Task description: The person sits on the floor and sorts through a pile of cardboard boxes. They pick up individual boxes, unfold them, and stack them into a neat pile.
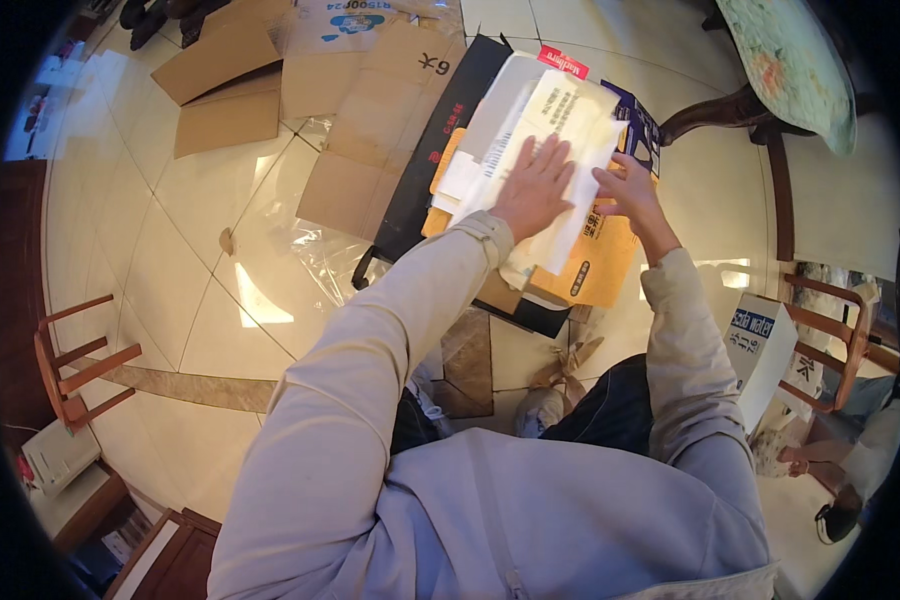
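A stack of flattened packaging lies on the tiled floor in front of me. On top is a white printed sheet, perhaps a flattened carton. My left hand rests on it, palm down, fingers stretched out. At its right edge is my right hand, fingers apart and slightly bent; whether they touch the edge, I cannot tell. Below the sheet show an orange-yellow flattened carton, a grey-white panel and a large black flat box. A red piece of packaging and a dark blue box poke out beyond it.
Left of the stack lie a brown cardboard sheet, an opened cardboard box and clear plastic film. A cloth-covered table stands far right. Chairs flank both sides; a white carton stands at the right.
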`<state>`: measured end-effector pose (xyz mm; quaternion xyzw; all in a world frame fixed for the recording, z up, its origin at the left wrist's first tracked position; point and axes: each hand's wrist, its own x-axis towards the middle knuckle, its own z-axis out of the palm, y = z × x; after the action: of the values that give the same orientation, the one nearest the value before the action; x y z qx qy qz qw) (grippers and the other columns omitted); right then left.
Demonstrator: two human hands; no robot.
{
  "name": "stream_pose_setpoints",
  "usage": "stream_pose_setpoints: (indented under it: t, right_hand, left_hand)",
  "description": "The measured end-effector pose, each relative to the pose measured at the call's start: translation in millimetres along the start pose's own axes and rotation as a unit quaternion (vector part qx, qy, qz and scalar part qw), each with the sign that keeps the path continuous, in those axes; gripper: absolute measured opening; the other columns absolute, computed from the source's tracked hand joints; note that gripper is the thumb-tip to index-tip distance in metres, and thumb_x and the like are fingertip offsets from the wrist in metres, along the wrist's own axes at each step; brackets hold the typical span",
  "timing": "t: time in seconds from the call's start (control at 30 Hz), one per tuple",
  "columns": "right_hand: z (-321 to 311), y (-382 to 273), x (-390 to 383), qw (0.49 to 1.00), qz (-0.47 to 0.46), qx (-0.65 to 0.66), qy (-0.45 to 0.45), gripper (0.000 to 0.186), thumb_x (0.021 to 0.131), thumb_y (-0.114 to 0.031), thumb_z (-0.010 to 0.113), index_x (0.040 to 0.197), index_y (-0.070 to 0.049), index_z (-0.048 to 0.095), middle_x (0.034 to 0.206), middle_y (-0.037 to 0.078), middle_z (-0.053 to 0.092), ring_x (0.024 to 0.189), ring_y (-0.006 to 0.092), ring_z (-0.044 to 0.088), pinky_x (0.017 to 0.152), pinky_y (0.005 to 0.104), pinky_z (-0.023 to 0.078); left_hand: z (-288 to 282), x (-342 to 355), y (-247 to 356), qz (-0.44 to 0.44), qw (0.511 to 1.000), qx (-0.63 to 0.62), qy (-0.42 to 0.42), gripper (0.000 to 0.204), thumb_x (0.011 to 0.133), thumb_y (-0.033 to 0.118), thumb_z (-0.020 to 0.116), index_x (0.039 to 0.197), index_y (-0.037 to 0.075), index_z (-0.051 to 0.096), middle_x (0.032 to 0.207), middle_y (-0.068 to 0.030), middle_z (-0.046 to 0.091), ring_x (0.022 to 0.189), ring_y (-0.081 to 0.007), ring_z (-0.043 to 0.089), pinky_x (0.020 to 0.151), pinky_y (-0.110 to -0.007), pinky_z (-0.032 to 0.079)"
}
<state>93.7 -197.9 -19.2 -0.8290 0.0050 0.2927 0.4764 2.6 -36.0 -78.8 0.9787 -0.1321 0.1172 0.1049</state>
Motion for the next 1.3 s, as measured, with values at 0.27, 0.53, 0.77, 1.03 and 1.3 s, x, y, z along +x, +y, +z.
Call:
stream_pose_setpoints:
  t: [0.27,0.53,0.77,1.03,1.3]
  right_hand:
    - [-157.1,139.2,-5.7,0.957,-0.1,-0.069,0.262,0.041,0.087,-0.02,0.06,0.124,-0.004,0.051,0.115,0.014,0.059,0.1,0.0221,0.059,0.077,0.0317,0.051]
    - [-284.6,294.9,-149.1,0.72,0.251,-0.521,0.383,0.073,0.073,-0.038,0.073,0.131,-0.006,0.043,0.132,0.022,0.044,0.12,0.0392,0.043,0.101,0.0412,0.036]
    - [-436.8,426.0,-209.2,0.738,0.334,-0.412,0.417,0.087,0.067,-0.053,0.072,0.138,-0.018,0.036,0.135,0.019,0.044,0.127,0.0373,0.036,0.101,0.0508,0.034]
    - [-405.5,493.0,-192.5,0.732,0.438,-0.256,0.454,0.089,0.063,-0.055,0.072,0.126,0.002,0.047,0.115,0.02,0.059,0.104,0.0325,0.057,0.089,0.0424,0.045]
    - [-449.8,539.7,-266.7,0.809,0.327,0.224,0.434,0.064,0.077,-0.047,0.069,0.124,-0.006,0.053,0.117,0.015,0.06,0.093,0.0305,0.061,0.076,0.0404,0.048]
  left_hand:
    - [31.4,-20.6,-8.2,-0.036,0.995,-0.076,-0.051,0.068,0.087,0.053,0.049,0.138,0.01,0.037,0.149,-0.0089,0.024,0.139,-0.0276,0.015,0.109,-0.054,0.013]
    - [41.4,-27.1,-9.5,-0.036,0.995,-0.07,-0.057,0.067,0.085,0.05,0.053,0.137,0.01,0.038,0.149,-0.0087,0.024,0.139,-0.0286,0.016,0.108,-0.055,0.015]
    - [46.1,-20.1,-3.1,-0.041,0.994,-0.088,-0.057,0.069,0.084,0.052,0.052,0.137,0.011,0.038,0.149,-0.0078,0.023,0.139,-0.0278,0.014,0.11,-0.054,0.013]
    - [34.4,-15.2,-3.9,-0.028,0.995,-0.023,-0.09,0.069,0.085,0.054,0.051,0.138,0.012,0.037,0.15,-0.0071,0.022,0.14,-0.0272,0.013,0.11,-0.054,0.011]
    - [51.4,-20.6,-3.8,-0.041,0.995,-0.033,-0.085,0.07,0.085,0.055,0.049,0.139,0.012,0.035,0.15,-0.0079,0.02,0.14,-0.0278,0.012,0.11,-0.054,0.011]
